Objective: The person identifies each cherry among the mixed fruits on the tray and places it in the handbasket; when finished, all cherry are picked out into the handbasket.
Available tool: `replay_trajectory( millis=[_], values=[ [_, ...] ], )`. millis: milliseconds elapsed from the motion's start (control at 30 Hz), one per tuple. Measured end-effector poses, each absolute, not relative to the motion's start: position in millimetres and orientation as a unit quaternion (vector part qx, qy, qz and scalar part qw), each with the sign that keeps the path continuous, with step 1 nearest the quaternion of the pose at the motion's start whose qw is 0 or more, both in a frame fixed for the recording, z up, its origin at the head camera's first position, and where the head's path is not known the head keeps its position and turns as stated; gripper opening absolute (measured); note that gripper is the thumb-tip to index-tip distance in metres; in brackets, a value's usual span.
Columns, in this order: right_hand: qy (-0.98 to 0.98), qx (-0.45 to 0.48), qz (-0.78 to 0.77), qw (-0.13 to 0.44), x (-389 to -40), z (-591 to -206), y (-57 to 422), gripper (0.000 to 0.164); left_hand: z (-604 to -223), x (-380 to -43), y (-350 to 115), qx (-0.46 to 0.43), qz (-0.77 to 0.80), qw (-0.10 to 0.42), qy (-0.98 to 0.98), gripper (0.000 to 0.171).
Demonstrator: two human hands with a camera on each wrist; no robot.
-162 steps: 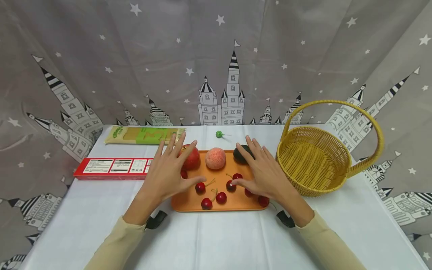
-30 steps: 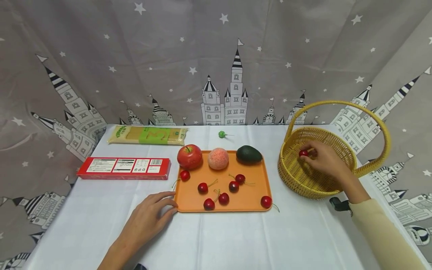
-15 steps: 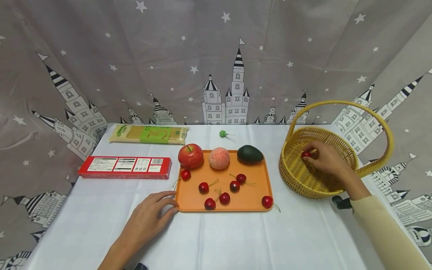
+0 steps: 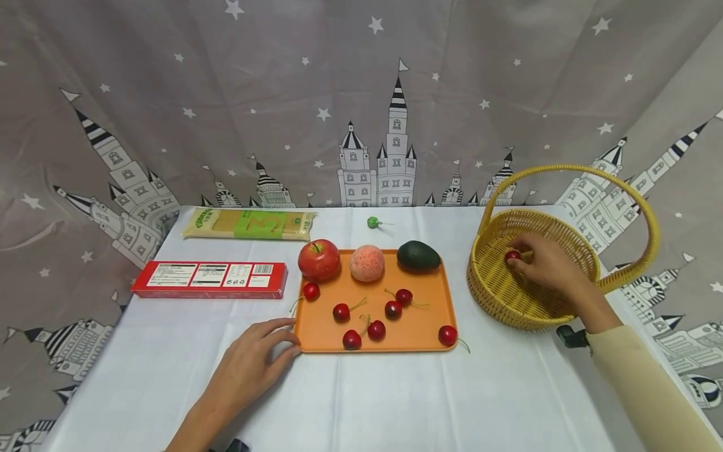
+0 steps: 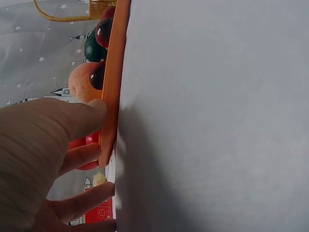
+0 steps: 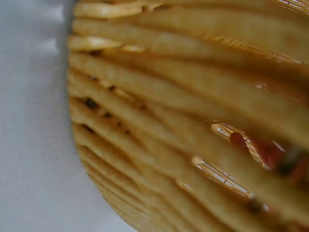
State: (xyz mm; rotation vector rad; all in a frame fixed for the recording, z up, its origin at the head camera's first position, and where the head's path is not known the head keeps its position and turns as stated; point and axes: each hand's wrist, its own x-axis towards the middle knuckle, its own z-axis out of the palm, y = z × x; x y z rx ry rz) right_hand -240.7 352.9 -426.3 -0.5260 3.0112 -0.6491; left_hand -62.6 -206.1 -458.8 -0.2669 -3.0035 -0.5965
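My right hand [image 4: 542, 265] reaches down inside the yellow wicker basket [image 4: 567, 226] and pinches a dark red cherry [image 4: 512, 255] between thumb and fingertips, low over the woven bottom. In the right wrist view the basket wall [image 6: 145, 106] fills most of the picture and hides nearly all of that hand. At the near left corner of the orange tray [image 4: 420, 326], my left hand [image 4: 248, 361] touches the rim with thumb and index finger; the left wrist view has the thumb [image 5: 89, 116] against the tray edge [image 5: 113, 72], the other fingers spread below.
On the tray lie an apple [image 4: 319, 260], a peach [image 4: 367, 263], an avocado [image 4: 418, 256] and several cherries [image 4: 393, 309]. To its left are a red box [image 4: 210, 280] and a noodle packet [image 4: 248, 224]. A green lollipop [image 4: 373, 222] lies behind the tray.
Earlier both hands hovered spread over the tray. Since then the left has come to the tray's corner, and the right has gone into the basket with a cherry. The last second shows little movement.
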Motion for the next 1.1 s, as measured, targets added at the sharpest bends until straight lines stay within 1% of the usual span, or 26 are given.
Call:
replay_trajectory(
  millis=[167, 367, 533, 700, 900, 1100],
  values=[
    [0.964, -0.173, -0.203, -0.011, -234.6, -420.7, 350.2, 0.035, -459.3, -62.8, -205.8, -0.087, -0.194, 0.037, -0.976, 0.02],
    [0.961, -0.179, -0.197, -0.072, -218.0, -411.2, 338.6, 0.036, -458.2, -63.5, -206.3, -0.087, -0.194, 0.035, -0.977, 0.021],
    [0.956, -0.186, -0.202, -0.107, -203.4, -402.3, 325.5, 0.036, -458.3, -63.8, -206.7, -0.09, -0.194, 0.039, -0.976, 0.021],
    [0.95, -0.192, -0.209, -0.13, -190.0, -395.4, 313.9, 0.039, -458.8, -63.7, -206.4, -0.089, -0.192, 0.038, -0.977, 0.022],
    [0.94, -0.221, -0.2, -0.164, -169.5, -387.4, 297.6, 0.043, -459.5, -63.9, -206.2, -0.09, -0.197, 0.041, -0.975, 0.022],
    [0.93, -0.246, -0.213, -0.174, -151.1, -379.1, 278.6, 0.045, -459.0, -63.2, -206.7, -0.095, -0.202, 0.051, -0.973, 0.02]
  ],
)
